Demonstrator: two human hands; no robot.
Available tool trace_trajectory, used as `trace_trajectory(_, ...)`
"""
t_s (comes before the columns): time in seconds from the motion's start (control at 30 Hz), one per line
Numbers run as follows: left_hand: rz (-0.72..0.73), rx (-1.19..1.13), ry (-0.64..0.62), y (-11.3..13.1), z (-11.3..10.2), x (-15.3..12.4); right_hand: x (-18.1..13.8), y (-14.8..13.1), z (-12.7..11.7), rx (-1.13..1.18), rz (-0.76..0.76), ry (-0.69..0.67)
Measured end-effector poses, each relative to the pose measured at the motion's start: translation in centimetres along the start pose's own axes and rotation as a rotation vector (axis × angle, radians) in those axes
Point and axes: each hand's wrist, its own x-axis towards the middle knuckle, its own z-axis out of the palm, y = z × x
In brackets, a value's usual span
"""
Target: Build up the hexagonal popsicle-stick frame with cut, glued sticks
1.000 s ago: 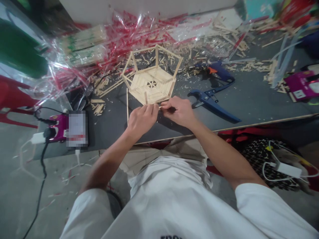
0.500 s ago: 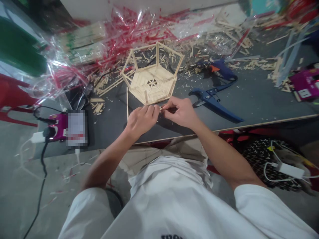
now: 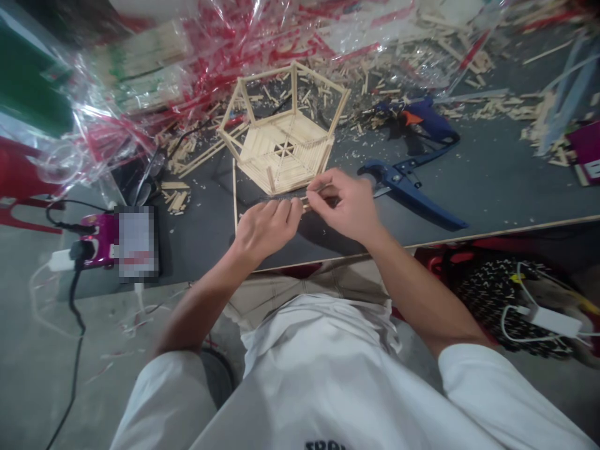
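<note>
Left hand (image 3: pixel 269 226): grip clamped on short sticks (image 3: pixel 305 204), in front of the wooden frame (image 3: pixel 281 165) on the surface (image 3: pixel 206 212). Right hand (image 3: pixel 344 203): fingertips slightly higher than half a second ago; remotely, I cannot tell its grip. Work, I judge, remains at the sticks.

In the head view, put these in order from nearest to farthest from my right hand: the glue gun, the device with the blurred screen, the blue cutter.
From the right hand:
1. Blue cutter: just to its right.
2. Glue gun: right, farther back on the table.
3. Device with the blurred screen: far left, near the table's front edge.
</note>
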Motion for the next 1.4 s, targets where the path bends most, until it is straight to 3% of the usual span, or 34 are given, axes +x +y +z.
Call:
trace_trajectory(0.1, -0.022, 0.001, 0.027, 0.0, -0.2, -0.1, -0.5, -0.7, -1.0, -0.013, -0.034, 0.07)
trace_trajectory(0.23, -0.048, -0.066, 0.066, -0.2, -0.3, -0.4, -1.3, -1.2, -3.4, -0.116, -0.044, 0.393)
trace_trajectory(0.33, -0.093, -0.144, 0.103, -0.2, -0.3, -0.4, -2.1, -0.6, -6.1, -0.244, -0.048, 0.483)
trace_trajectory(0.5, -0.049, -0.084, 0.155, -0.2, -0.2, -0.3, -3.9, 1.8, -11.4, -0.553, 0.04, 0.267)
trace_trajectory(0.63, -0.045, -0.077, 0.147, -0.3, -0.1, -0.4, -4.9, 4.3, -14.5, -0.803, 0.151, -0.102)
trace_trajectory(0.7, -0.045, -0.085, 0.148, -0.3, -0.1, -0.4, -5.3, 5.4, -15.4, -0.852, 0.173, -0.22)
trace_trajectory(0.87, -0.023, -0.05, 0.214, -0.4, 0.0, -0.4, -5.5, 7.1, -16.5, -0.927, 0.238, -0.329)
trace_trajectory(0.97, -0.018, -0.029, 0.237, -0.5, 0.3, -0.4, -5.1, 7.0, -16.6, -0.921, 0.277, -0.352)
trace_trajectory(1.17, 0.015, -0.011, 0.344, -0.7, 0.5, -0.4, -3.7, 6.0, -16.4, -1.055, 0.215, -0.365)
trace_trajectory(1.4, -0.109, -0.041, 0.225, -1.1, 0.7, -0.6, -2.7, 2.6, -17.0, -1.026, 0.411, -0.561)
